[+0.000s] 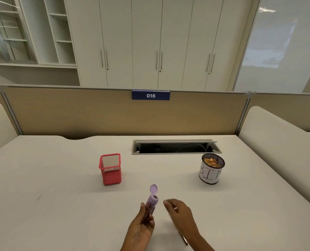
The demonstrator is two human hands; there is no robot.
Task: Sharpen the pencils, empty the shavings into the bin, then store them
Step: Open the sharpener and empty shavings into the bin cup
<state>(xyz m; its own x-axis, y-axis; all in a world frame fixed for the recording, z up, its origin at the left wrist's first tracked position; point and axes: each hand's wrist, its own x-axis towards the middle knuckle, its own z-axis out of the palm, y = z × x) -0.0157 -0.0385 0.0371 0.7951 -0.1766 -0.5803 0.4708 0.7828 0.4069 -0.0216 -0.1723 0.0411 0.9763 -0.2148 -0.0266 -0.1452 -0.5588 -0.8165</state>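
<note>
Desk: a pale surface carrying all items. Both hands enter over its front edge, near the middle.

Left hand: raised above the desk, palm turned inward, with the thumb up one side and the fingers wrapped round the lower body of a purple tube sharpener. The grasp is firm and the tube leans slightly to the right of upright.

Right hand: just beside the sharpener on its right and not touching it. It is palm down and blurred. The fingers are loosely extended toward the tube and hold nothing.

Bin: a black mesh cup wrapped in white paper lettered "BIN". It stands upright toward the rear right of the desk, near the front right corner of an open cable hatch. It contains orange-brown shavings heaped close to the rim.

Red holder: a square red mesh pot, upright, left of centre and well apart from the bin. No contents are visible inside.

Sharpener: its flip lid is hinged open and stands above the mouth. The contents of the tube cannot be made out.

Pencil: a slim shaft by the right wrist, near the front edge of the desk. It is blurred, so contact with the wrist cannot be determined.
</note>
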